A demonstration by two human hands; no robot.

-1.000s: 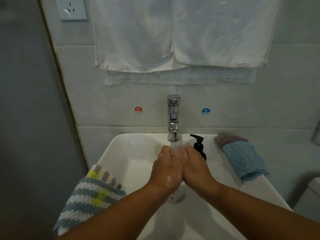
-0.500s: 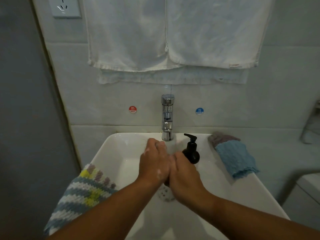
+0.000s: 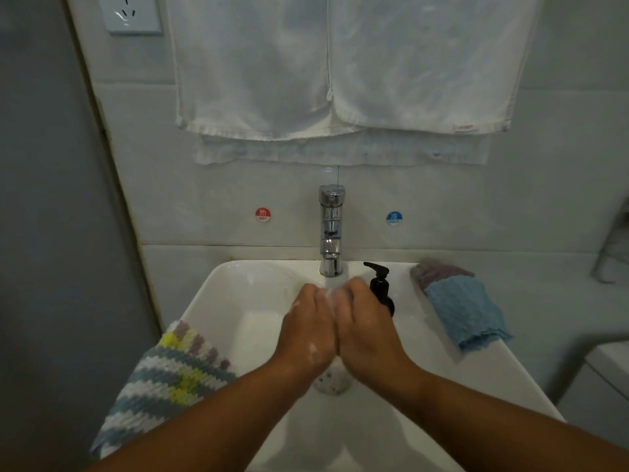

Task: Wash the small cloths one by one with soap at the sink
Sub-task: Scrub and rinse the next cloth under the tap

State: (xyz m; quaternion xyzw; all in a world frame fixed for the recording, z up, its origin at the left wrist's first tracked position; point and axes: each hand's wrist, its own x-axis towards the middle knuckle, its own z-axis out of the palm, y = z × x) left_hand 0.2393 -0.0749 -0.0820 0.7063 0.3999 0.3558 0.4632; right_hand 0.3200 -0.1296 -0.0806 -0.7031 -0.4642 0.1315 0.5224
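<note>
under the tap (image 3: 331, 233), soapy hands (image 3: 308, 330) press side by side

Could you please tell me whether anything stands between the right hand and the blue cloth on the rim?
Yes: the black soap dispenser stands beside the right hand, partly between it and the blue cloth.

Dim, bluish light; soft focus, wide-angle bending toward the edges.
</note>
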